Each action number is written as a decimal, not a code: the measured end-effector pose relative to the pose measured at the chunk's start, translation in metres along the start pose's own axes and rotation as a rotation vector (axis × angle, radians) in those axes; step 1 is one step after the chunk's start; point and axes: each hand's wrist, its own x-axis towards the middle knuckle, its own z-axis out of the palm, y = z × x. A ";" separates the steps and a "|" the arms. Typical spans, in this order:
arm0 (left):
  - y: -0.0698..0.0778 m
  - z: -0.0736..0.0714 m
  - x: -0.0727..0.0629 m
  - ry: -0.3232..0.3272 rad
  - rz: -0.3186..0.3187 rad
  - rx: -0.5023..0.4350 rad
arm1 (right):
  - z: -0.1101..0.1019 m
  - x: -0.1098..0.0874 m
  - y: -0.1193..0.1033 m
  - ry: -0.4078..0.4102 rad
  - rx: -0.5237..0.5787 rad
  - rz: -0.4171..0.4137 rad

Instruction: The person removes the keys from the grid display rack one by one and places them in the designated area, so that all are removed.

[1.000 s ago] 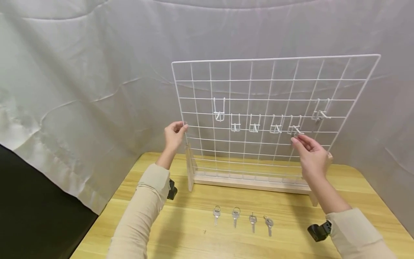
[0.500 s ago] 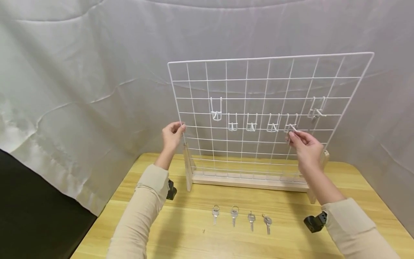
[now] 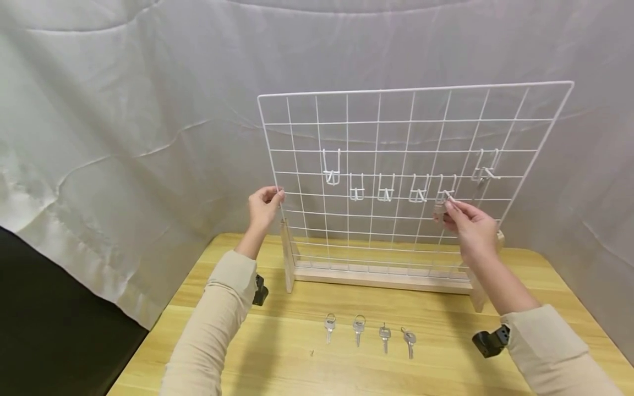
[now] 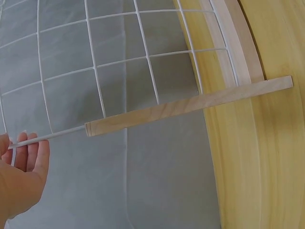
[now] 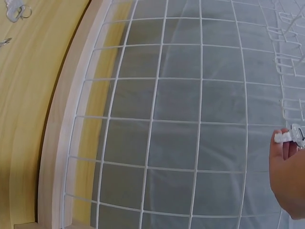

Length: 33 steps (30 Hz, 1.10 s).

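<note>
A white wire grid panel [image 3: 376, 159] stands upright in a wooden base [image 3: 381, 279]. My left hand [image 3: 265, 207] pinches its left edge wire just above the wooden side foot, also visible in the left wrist view. With thumb and fingers, my right hand [image 3: 473, 228] holds a silver key [image 5: 287, 136] right at the tip of a white hook [image 3: 446, 190], the rightmost of the lower row. The key's blade points down in the head view, and its ring is mostly hidden by the fingers. Another key [image 3: 480, 187] hangs from the upper right hook [image 3: 487, 168].
Several other white hooks, such as the upper left hook [image 3: 332, 175], hang on the grid. Several ringed keys, one being a round-headed key [image 3: 409, 338], lie in a row on the wooden table [image 3: 277, 352]. A tiny scrap [image 3: 311, 352] lies nearby. Grey cloth [image 3: 148, 110] surrounds the table.
The right hand has moved slightly at the lower right hook, and the key now hangs visibly below its fingers. The camera view shifted slightly; the left hand stays on the grid's edge.
</note>
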 end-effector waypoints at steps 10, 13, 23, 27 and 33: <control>-0.001 -0.003 -0.002 -0.015 -0.007 0.033 | -0.003 -0.002 0.002 -0.156 0.183 0.120; -0.001 -0.002 -0.002 -0.017 -0.004 0.032 | -0.003 -0.004 0.003 -0.147 0.180 0.121; 0.000 -0.001 -0.002 -0.006 -0.020 0.027 | -0.003 -0.012 0.000 -0.120 0.169 0.105; -0.001 -0.001 -0.002 -0.006 -0.018 0.032 | -0.003 -0.016 -0.001 -0.083 0.150 0.080; 0.000 0.000 -0.001 -0.010 -0.013 0.037 | -0.006 -0.019 -0.006 -0.077 0.149 0.034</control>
